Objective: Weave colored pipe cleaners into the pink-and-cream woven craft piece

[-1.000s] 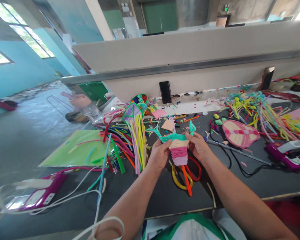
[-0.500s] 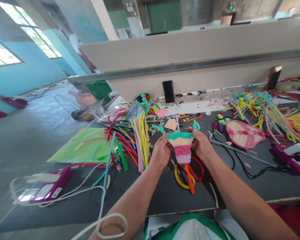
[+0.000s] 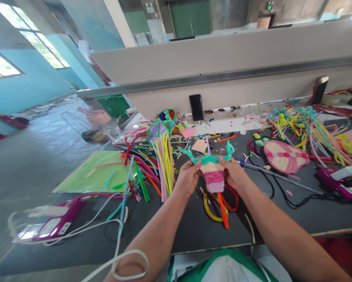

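Note:
Between both hands is a striped pipe-cleaner piece point(image 3: 214, 177), banded teal, cream, magenta and lilac, narrowing downward. Teal ends stick up at its two top corners, and an orange pipe cleaner point(image 3: 223, 211) hangs from its lower tip. My left hand point(image 3: 189, 176) pinches the left edge with the thumb on top. On the right edge, my right hand point(image 3: 232, 172) grips with its thumb over the teal band. Underneath lie scissors with one yellow and one red handle loop point(image 3: 211, 209); their blades are mostly hidden.
Left of my hands lie bundled pipe cleaners point(image 3: 164, 168) and a green sheet point(image 3: 90, 172). A pink-and-cream oval piece point(image 3: 286, 156) and a purple device point(image 3: 337, 182) are on the right. Another purple device point(image 3: 58, 221) with a white cable sits left. A phone point(image 3: 196, 107) leans against the partition.
Both thumbs have shifted inward and lower on the striped piece, and its teal corner ends now show more fully. The view has moved slightly.

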Tool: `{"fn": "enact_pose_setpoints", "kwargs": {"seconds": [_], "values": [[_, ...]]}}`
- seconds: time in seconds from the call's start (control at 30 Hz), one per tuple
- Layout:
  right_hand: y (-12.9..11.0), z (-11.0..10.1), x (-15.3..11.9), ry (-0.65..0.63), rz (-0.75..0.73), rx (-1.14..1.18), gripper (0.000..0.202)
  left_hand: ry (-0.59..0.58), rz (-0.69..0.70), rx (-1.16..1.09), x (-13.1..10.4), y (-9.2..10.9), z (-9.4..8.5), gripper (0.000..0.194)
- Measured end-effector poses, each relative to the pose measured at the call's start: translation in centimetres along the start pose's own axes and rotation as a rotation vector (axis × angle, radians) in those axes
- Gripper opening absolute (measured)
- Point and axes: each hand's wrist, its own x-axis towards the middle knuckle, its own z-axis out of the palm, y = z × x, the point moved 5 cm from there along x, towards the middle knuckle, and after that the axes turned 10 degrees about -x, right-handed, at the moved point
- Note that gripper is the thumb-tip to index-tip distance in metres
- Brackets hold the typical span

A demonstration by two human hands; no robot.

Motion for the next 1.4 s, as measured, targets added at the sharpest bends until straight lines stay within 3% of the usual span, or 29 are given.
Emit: {"fn": "enact_pose_setpoints", "kwargs": {"seconds": [0.4, 0.6, 0.8, 1.03, 1.2, 1.4], "values": [[0.5, -0.4, 0.4, -0.127, 0.085, 0.025, 0.036, -0.077, -0.048, -0.054, 0.4, -0.1, -0.4, 0.023], [0.0, -0.6, 0.4, -0.043, 0.021, 0.026, 0.035, -0.087, -0.054, -0.011, 0.3, 0.0, -0.3, 0.027], [-0.8, -0.4, 0.4, -0.038, -0.054, 0.037, 0.035, -0.176, -0.176, 0.086, -0.5, -1.1, 0.5, 0.037], [-0.5, -0.8, 0.3, -0.006, 0.01, 0.007, 0.028, -0.132, -0.183, 0.1, -0.4, -1.4, 0.0, 0.026], [-0.3, -0.5, 0.1, -0.081, 0.031, 0.015, 0.029, -0.087, -0.144, 0.074, 0.0, -1.5, -0.5, 0.02], [-0.3, -0.7, 0.4, -0.017, 0.002, 0.0, 0.03, -0.151, -0.159, 0.093, -0.4, -1.6, 0.1, 0.024]]}}
